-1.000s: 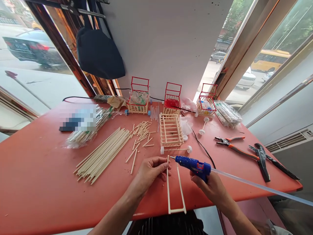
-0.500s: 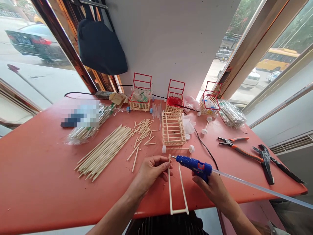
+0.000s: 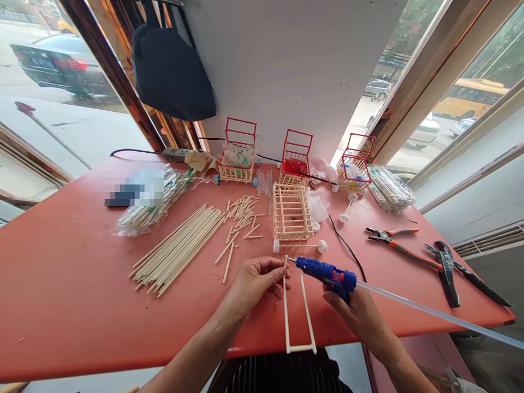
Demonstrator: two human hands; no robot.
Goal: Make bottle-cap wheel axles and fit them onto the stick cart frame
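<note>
Pinched in the fingers of my left hand [image 3: 262, 278] is a narrow U-shaped frame of pale wooden sticks [image 3: 301, 347], its closed end toward me. My right hand [image 3: 358, 305] grips a blue hot glue gun [image 3: 323, 273], with a long clear glue stick [image 3: 417, 307] trailing out behind it. The gun's nozzle is at the upper end of the frame's left stick, close to my left fingertips. Just beyond my hands stands a slatted stick cart body [image 3: 292, 213], with a white-wheeled axle [image 3: 301, 247] along its near side.
Long sticks [image 3: 176, 248] and short cut pieces [image 3: 243, 213] lie to the left. Pliers [image 3: 403, 254] and a black-handled cutting tool [image 3: 448, 273] lie right. Small carts with red handles [image 3: 237, 172] line the wall, near bagged sticks [image 3: 391, 188]. A black cord [image 3: 347, 248] runs behind the gun.
The view has shifted slightly, so the table's contents sit a little higher and to the right. Both hands keep their holds, and the nozzle stays at the stick's end.
</note>
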